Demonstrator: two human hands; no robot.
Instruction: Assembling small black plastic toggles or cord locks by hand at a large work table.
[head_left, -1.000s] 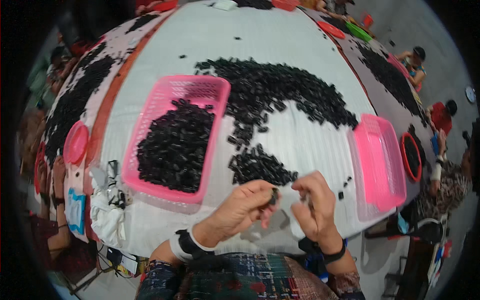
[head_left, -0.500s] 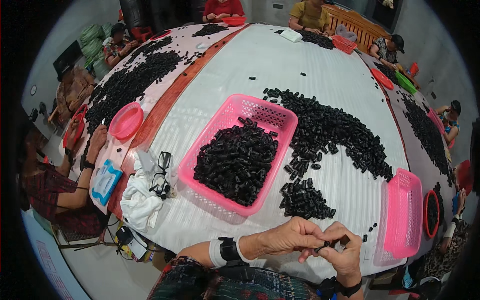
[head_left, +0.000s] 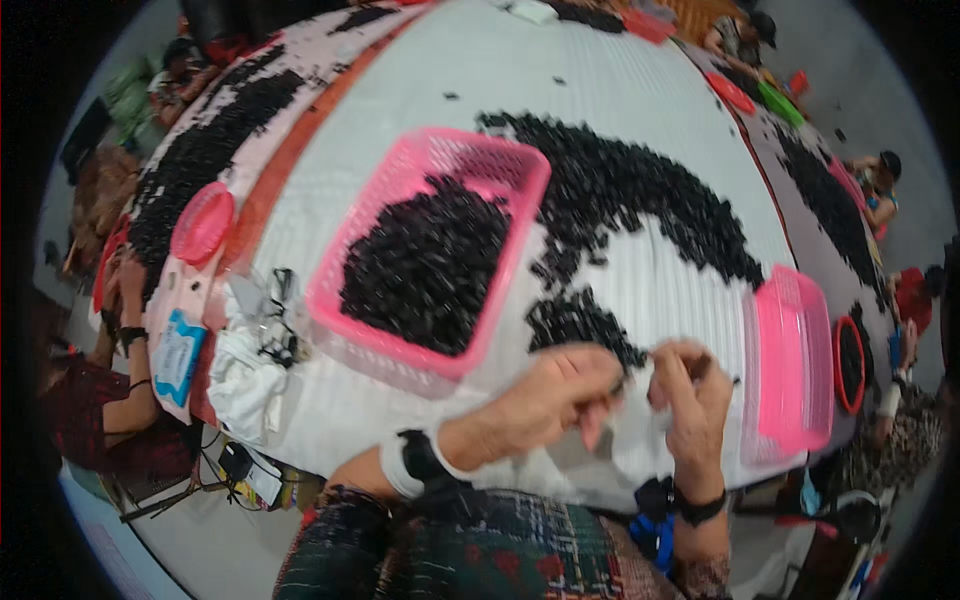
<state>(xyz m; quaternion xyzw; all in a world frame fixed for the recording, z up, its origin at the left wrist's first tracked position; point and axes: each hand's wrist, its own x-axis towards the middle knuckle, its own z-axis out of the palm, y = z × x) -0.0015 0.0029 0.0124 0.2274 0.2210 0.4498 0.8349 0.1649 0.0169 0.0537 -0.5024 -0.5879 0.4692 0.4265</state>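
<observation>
My left hand (head_left: 560, 396), with a white band and black strap at its wrist, is closed with curled fingers. Dark bits show at its fingertips, but blur hides what it holds. My right hand (head_left: 694, 405) is closed in a pinch just to the right, apart from the left; its contents are too small and smeared to name. Right behind them lies a small heap of short black cylindrical pieces (head_left: 578, 322). A larger curved pile of such pieces (head_left: 640, 190) spreads beyond. At left, a pink perforated basket (head_left: 496, 300) holds many of these black pieces (head_left: 425, 270).
To the right stands a pink basket (head_left: 790, 365), with a red bowl (head_left: 849, 365) beyond it. White cloth (head_left: 245, 385), eyeglasses (head_left: 280, 335) and a blue-white packet (head_left: 178, 355) lie at left, near a pink bowl (head_left: 203, 225). Other people sit around the table, including one person at left (head_left: 130, 400).
My hands have drawn apart and sit higher in the view; before, they met over a small black piece. The view has shifted, so the table appears higher and slightly further left.
</observation>
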